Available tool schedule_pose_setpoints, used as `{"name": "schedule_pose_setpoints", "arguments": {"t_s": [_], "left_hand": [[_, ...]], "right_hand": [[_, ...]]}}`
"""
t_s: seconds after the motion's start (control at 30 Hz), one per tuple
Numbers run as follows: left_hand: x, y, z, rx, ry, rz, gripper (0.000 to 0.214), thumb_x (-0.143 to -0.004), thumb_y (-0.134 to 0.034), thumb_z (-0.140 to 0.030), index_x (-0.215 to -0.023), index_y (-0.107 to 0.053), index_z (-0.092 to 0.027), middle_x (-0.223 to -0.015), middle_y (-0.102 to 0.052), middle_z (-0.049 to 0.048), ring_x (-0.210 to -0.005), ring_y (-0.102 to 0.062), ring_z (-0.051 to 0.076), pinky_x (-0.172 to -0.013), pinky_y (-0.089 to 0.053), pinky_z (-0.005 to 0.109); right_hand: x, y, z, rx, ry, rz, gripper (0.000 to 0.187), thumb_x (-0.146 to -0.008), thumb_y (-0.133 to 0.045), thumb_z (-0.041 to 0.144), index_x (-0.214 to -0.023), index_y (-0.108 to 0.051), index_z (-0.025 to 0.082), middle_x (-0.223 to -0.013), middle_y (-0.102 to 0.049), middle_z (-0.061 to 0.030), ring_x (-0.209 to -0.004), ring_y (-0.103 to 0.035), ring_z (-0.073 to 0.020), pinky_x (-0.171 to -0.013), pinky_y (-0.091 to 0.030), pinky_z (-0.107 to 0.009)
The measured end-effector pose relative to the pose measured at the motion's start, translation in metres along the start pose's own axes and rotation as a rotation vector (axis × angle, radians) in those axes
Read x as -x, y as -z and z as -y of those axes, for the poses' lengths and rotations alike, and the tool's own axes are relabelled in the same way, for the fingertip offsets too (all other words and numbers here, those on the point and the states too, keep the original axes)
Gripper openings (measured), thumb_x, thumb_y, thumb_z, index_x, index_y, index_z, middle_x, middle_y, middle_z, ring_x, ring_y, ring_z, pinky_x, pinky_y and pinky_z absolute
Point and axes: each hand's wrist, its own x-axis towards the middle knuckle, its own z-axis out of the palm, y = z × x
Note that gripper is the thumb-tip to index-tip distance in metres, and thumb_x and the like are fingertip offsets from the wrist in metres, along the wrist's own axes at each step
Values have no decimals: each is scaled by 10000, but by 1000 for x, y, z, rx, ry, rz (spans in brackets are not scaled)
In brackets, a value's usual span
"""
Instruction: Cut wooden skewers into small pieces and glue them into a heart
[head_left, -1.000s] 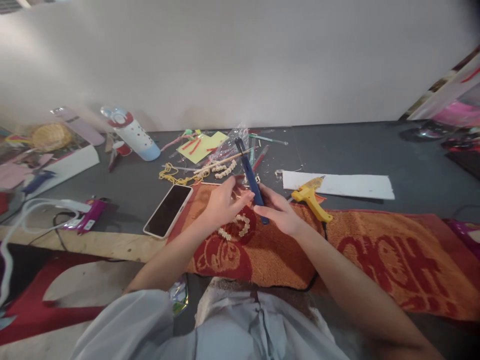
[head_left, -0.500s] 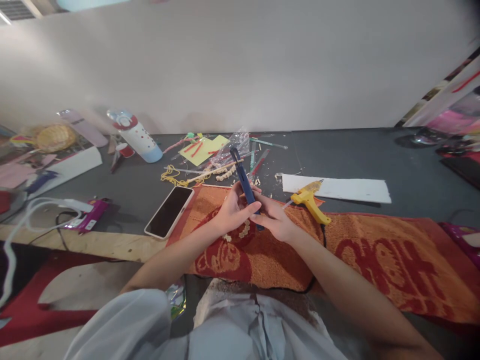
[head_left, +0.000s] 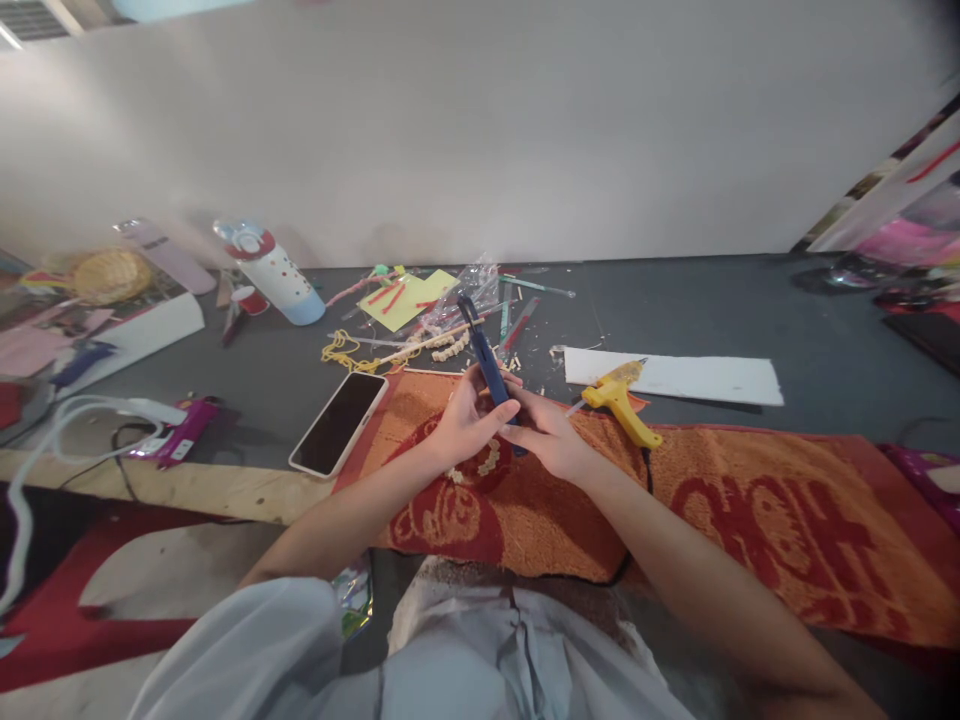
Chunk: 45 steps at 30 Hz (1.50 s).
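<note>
Both my hands hold a long, narrow dark-blue tool [head_left: 489,362], tilted with its far end up and to the left. It resembles a stapler, but I cannot make out its kind for sure. My left hand [head_left: 474,418] is closed around its lower left side, with the thumb across it. From the right, my right hand [head_left: 546,430] closes on the lower end, its thumb close to the left one. Beneath the hands, a curved string of small pale pieces [head_left: 489,460] lies on an orange-and-red towel [head_left: 562,520].
A yellow glue gun [head_left: 621,403] rests across the towel's edge and a white strip [head_left: 712,380]. Left of the towel lies a phone [head_left: 339,424]. Yellow paper [head_left: 401,305], yellow string [head_left: 341,350] and plastic wrap [head_left: 480,280] clutter the back. A bottle [head_left: 274,275] stands far left.
The dark-blue tool has tilted very slightly, its far end shifting a little left. Both hands keep nearly the same place and grip.
</note>
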Motion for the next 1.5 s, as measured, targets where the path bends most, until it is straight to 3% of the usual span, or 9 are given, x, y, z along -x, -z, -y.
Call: {"name": "schedule_pose_setpoints", "arguments": {"t_s": [0.27, 0.37, 0.4, 0.5, 0.63, 0.73, 0.9, 1.23, 1.5], "left_hand": [[-7, 8, 1, -217, -37, 3, 568, -806, -628, -561, -1184, -427, -188, -1114, -607, 120, -961, -635, 211, -835, -543, 368], [-10, 21, -9, -526, -189, -99, 441, -932, -450, -494, -1232, -428, -171, -1098, -615, 130, -946, -628, 207, -826, -531, 382], [-11, 26, -13, -686, -264, -194, 386, -957, -410, -442, -1227, -445, -167, -1089, -612, 131, -958, -618, 209, -854, -515, 398], [-15, 42, -24, -1153, -453, -369, 280, -948, -434, -322, -1159, -517, -159, -1097, -628, 145, -1099, -570, 257, -985, -430, 467], [-22, 58, -24, -1429, -396, -334, 275, -961, -382, -280, -1105, -578, -151, -1048, -675, 137, -999, -632, 237, -885, -479, 379], [-24, 64, -18, -1447, -330, -340, 284, -962, -347, -247, -1048, -603, -160, -944, -700, 100, -875, -661, 198, -745, -498, 299], [-22, 64, -13, -1293, -387, -354, 256, -898, -369, -144, -976, -612, -164, -892, -705, 75, -867, -664, 172, -746, -511, 276], [-21, 61, -16, -1211, -379, -341, 276, -838, -372, -96, -927, -622, -169, -868, -710, 59, -843, -667, 168, -754, -513, 277], [-24, 73, -24, -1421, -257, -191, 250, -841, -375, -116, -857, -616, -181, -819, -682, 74, -788, -649, 191, -671, -482, 282]], "right_hand": [[-1, 1, -1, -66, -35, -26, 496, -801, -612, 348, -1273, -559, 206, -1311, -595, -77, -1240, -516, -273, -1087, -365, -457], [-1, 4, -1, -41, -56, -73, 544, -783, -630, 361, -1298, -540, 208, -1355, -571, -72, -1271, -488, -271, -1121, -313, -455], [-1, 5, -1, -33, -68, -86, 562, -772, -637, 365, -1302, -536, 205, -1362, -566, -75, -1269, -485, -274, -1122, -308, -457], [0, 7, -3, -3, -119, -88, 576, -758, -640, 395, -1289, -542, 198, -1316, -590, -84, -1227, -501, -287, -1093, -331, -466], [2, 6, 0, 0, -118, -24, 522, -785, -612, 394, -1270, -548, 212, -1263, -597, -78, -1211, -490, -276, -1071, -338, -446], [4, 4, 5, -5, -112, 31, 479, -805, -593, 378, -1247, -547, 201, -1172, -601, -75, -1105, -521, -247, -1016, -374, -417], [6, 3, 9, -2, -125, 110, 418, -842, -558, 412, -1204, -533, 204, -983, -571, -36, -877, -511, -192, -841, -443, -358], [6, 8, 8, 161, 47, 109, 523, -874, -560, 377, -1347, -438, 192, -1319, -525, -100, -1220, -468, -266, -1081, -320, -430], [4, 14, 9, 246, -14, 89, 535, -879, -519, 405, -1364, -456, 186, -1337, -555, -114, -1264, -466, -310, -1090, -320, -490]]}}
